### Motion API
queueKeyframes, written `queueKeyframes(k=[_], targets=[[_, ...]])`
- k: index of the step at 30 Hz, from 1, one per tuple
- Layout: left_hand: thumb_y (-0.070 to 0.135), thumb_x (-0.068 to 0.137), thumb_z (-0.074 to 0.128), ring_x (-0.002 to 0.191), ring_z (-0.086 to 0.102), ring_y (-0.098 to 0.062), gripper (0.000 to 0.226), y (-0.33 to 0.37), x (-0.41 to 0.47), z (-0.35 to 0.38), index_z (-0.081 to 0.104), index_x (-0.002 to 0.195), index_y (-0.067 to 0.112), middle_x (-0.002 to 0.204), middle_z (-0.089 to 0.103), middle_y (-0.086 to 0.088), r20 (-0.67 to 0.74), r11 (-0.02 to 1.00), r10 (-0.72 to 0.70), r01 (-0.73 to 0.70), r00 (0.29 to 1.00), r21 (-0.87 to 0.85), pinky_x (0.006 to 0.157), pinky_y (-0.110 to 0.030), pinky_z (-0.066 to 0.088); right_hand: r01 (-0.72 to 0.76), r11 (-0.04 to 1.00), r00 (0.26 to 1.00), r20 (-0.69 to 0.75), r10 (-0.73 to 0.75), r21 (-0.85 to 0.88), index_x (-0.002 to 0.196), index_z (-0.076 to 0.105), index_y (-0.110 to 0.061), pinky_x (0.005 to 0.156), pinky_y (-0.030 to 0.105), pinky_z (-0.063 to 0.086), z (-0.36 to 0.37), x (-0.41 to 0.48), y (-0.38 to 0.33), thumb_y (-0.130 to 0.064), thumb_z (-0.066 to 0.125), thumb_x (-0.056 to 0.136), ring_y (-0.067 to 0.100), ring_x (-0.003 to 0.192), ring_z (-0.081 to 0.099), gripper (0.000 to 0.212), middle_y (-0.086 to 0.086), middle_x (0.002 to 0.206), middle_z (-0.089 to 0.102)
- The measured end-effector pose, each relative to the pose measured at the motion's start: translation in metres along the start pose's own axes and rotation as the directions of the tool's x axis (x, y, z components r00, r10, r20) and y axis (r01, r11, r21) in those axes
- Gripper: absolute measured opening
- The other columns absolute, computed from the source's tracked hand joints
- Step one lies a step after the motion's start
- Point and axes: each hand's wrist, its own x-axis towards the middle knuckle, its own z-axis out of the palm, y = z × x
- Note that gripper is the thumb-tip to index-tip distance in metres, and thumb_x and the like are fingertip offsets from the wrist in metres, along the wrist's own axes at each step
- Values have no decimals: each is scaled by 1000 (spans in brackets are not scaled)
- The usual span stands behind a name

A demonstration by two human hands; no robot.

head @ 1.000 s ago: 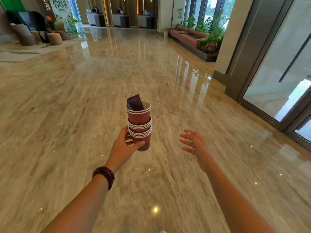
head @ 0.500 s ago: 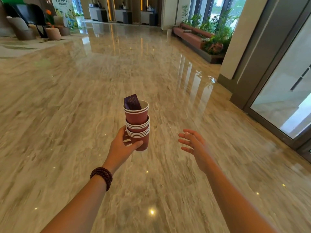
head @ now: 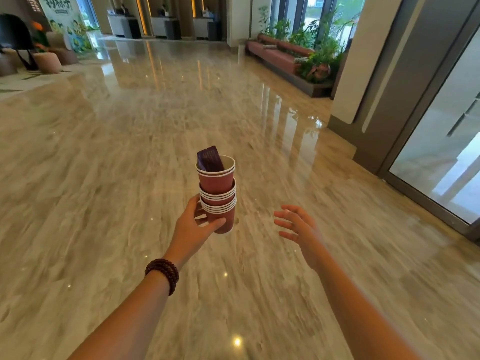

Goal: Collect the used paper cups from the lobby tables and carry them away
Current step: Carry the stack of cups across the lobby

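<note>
A stack of several dark red paper cups with white rims is held upright in front of me, over the polished floor. A dark purple wrapper sticks out of the top cup. My left hand grips the bottom cup of the stack, thumb in front and fingers behind. My right hand hovers to the right of the stack, apart from it, with fingers spread and nothing in it.
Glossy marble floor stretches ahead. Glass doors and a grey pillar stand on the right. A red bench with plants lines the far right wall. Stools and a banner stand far left, reception desks at the back.
The view has advanced along the lobby; the glass doors slid further right. Both hands and the cup stack keep the same pose.
</note>
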Motion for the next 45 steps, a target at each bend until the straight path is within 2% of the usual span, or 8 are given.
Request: queueKeyframes(k=[10,18,23,36,45], targets=[[28,71,81,104,62,-10,72,-28,173,5,44,133,28,118,61,6,37,1000,-14,13,999,15,87,-31,53,-15,1000,1000,-20,16,5,118,59,-17,77,31,52,21,172,-19,-28,55,93,19,101,66,27,4,111,69],[31,71,80,101,61,-2,66,-57,312,31,44,126,37,113,60,15,4,999,-30,30,1000,25,79,-19,51,-32,999,999,20,32,12,117,59,-19,87,38,53,21,330,-28,-28,56,92,20,103,65,27,4,111,69],[31,71,80,101,61,-2,64,-58,403,53,45,125,35,112,60,16,-22,999,-35,36,999,33,76,-15,49,-34,999,999,41,34,-7,117,60,-17,87,39,53,16,425,-47,-26,56,92,21,103,65,27,6,112,68],[31,71,80,103,60,-4,70,-99,604,89,45,132,26,118,61,6,-24,997,-59,60,998,39,85,-24,52,-68,997,996,56,70,-23,117,60,-19,82,34,53,18,635,-54,-28,58,90,18,102,66,28,4,112,68],[29,71,80,101,61,-1,67,-122,815,88,46,129,28,115,61,9,35,999,-27,26,999,29,83,-21,52,-46,999,999,1,46,-5,114,61,-21,85,36,53,48,829,-76,-27,55,92,19,102,66,23,2,110,69]])
